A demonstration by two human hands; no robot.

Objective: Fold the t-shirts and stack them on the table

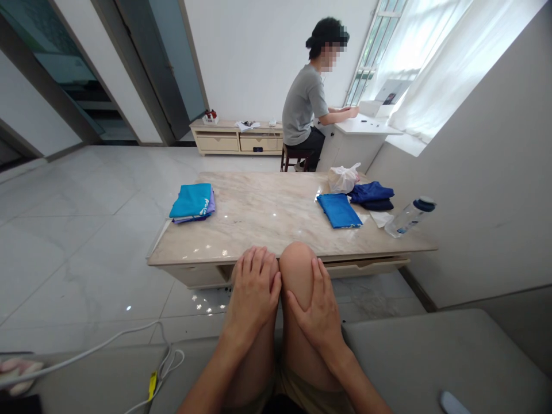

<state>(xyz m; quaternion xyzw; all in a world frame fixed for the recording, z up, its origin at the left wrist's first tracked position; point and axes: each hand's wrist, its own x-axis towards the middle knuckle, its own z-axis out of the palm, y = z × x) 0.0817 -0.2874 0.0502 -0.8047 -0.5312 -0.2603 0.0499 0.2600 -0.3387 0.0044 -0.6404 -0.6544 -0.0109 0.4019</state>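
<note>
My left hand (256,287) lies over my left knee, fingers stretched out and holding nothing. On the outer side of my right knee (297,259) rests my right hand (319,307), its thumb spread away from the fingers and nothing in it. Both knees are up against the near edge of a marble-topped coffee table (259,213). A folded stack of teal and purple cloth (192,201) sits at the table's left end. Toward the right lie a folded blue cloth (340,210) and a folded navy cloth (372,194), apart from my hands.
A white plastic bag (344,178) and a clear water bottle (410,217) stand on the table's right side. A grey sofa (431,356) is under me, with a white cable (99,347) at left. Beyond, a person (304,103) sits at a white desk (366,125).
</note>
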